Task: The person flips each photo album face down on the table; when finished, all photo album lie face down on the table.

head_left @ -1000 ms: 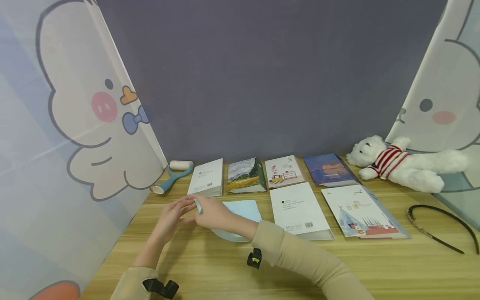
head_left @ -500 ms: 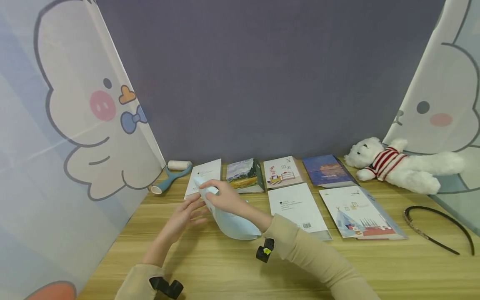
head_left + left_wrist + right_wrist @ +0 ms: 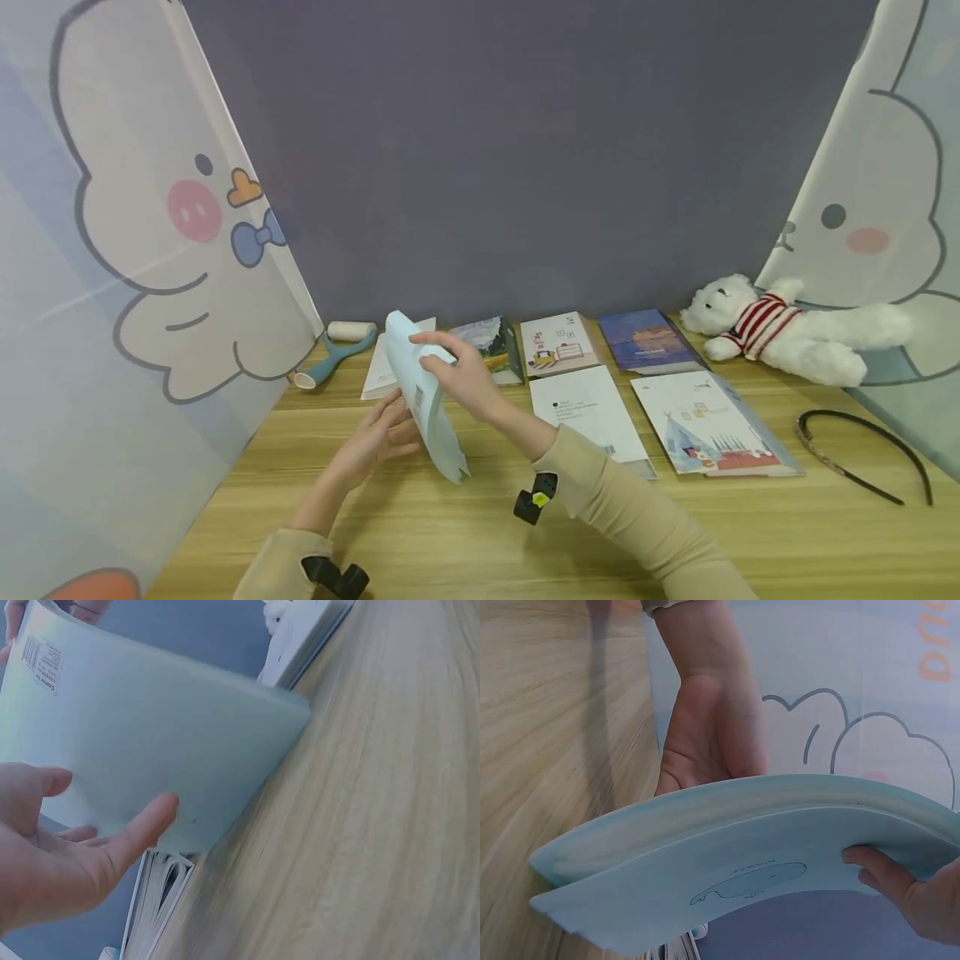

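A light blue soft-covered notebook [image 3: 422, 375] stands tilted above the table, its covers bowed. My right hand [image 3: 467, 379] pinches it near the top edge. In the right wrist view the notebook [image 3: 652, 889] shows a small whale-like drawing on its cover, with the right hand's fingers [image 3: 881, 870] pressing on that side. My left hand [image 3: 375, 446] is beside the other cover, fingers spread. In the left wrist view that cover [image 3: 165, 742] has a barcode; the left hand [image 3: 75, 866] is near or against it, contact unclear.
Several notebooks lie beyond, among them a white one [image 3: 585, 408], a tent-picture one [image 3: 705, 425] and a dark blue one [image 3: 648, 342]. A blue-handled lint roller [image 3: 333, 358] lies at back left. At right are a plush bear [image 3: 780, 329] and a black headband [image 3: 870, 433].
My right hand has lifted the light blue notebook from the table and tipped it up on end. The left hand has shifted slightly right and down, beside its cover.
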